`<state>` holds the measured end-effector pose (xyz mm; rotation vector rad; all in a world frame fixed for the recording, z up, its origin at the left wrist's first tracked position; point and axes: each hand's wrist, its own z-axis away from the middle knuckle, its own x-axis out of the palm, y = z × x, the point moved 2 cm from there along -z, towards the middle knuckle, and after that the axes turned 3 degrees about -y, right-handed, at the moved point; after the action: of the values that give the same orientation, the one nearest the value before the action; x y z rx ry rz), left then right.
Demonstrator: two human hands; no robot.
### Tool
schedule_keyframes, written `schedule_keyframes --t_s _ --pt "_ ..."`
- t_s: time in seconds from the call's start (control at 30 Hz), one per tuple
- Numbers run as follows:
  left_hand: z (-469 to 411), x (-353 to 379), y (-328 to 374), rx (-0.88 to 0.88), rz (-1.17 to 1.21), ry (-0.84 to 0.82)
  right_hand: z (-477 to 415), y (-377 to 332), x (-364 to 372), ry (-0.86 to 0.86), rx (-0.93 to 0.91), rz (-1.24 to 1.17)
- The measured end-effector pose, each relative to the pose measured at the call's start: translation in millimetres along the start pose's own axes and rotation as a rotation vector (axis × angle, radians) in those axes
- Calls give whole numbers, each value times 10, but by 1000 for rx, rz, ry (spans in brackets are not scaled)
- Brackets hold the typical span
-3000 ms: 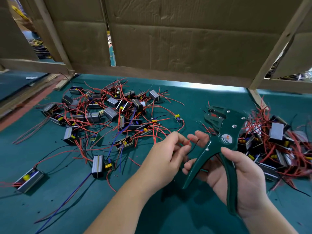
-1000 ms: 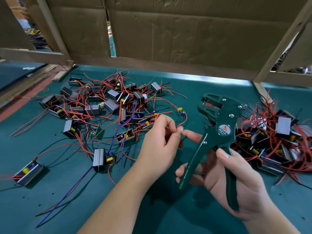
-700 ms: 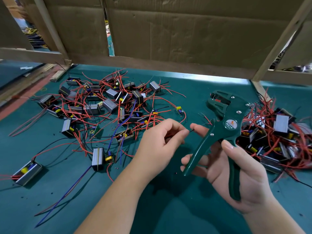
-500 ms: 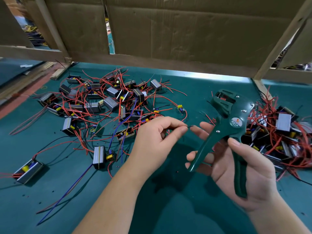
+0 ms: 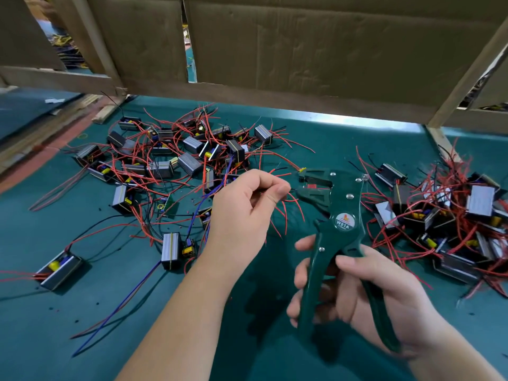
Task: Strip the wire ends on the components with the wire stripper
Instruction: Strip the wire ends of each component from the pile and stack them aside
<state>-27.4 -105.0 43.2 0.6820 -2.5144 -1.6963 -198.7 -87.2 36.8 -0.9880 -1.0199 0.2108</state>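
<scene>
Now that the stripper [image 5: 341, 215] has swung left, the wire [image 5: 293, 190] pinched by the left hand [image 5: 247, 207] reaches its jaws above the desk [image 5: 82, 312]; the right hand [image 5: 365, 295] grips the handles, likely about to squeeze.

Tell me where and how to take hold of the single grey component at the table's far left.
Grip the grey component across its long flat sides, mid-body, from above. It lies apart from the pile, and its red wires trail off to the left, so the middle is free.
</scene>
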Motion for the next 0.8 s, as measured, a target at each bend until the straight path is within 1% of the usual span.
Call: schedule_keyframes --t_s 0.23,0.43,0.63,0.8 --pt "23 -7 53 32 69 37 63 2 -55 51 -29 115" --pt "36 23 67 34 77 0 55 15 -52 98 -44 185" --pt "22 8 79 46 87 -10 67 -1 -68 130 -18 229" --pt "6 -38 86 69 89 -42 82 6 -71 119 2 207"
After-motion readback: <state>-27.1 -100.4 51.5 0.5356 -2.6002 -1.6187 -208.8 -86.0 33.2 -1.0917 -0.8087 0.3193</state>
